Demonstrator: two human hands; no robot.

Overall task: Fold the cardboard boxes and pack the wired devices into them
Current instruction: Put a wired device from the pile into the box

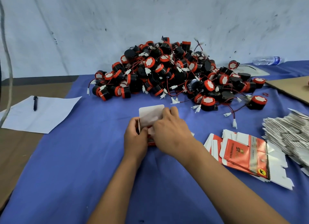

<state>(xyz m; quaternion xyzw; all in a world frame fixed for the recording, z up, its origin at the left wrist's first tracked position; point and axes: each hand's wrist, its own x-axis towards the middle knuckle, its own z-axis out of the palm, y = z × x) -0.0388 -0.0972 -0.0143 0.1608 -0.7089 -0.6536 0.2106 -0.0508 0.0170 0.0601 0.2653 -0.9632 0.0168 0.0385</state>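
1. The cloth point(100, 157) holds a big pile point(175, 73) of wired devices at the back.
2. Flat boxes point(247, 153) lie at the right.
3. The box point(151, 114), mid-table, looks light and bendy; hold its edges.
4. The left hand point(135, 138) grips its side.
5. The right hand point(172, 133) pinches a flap.

blue cloth point(83, 157) covering the table; white paper sheet point(45, 113) at nine o'clock bearing a dark pen point(35, 103); clear plastic water bottle point(268, 60) lying at two o'clock.
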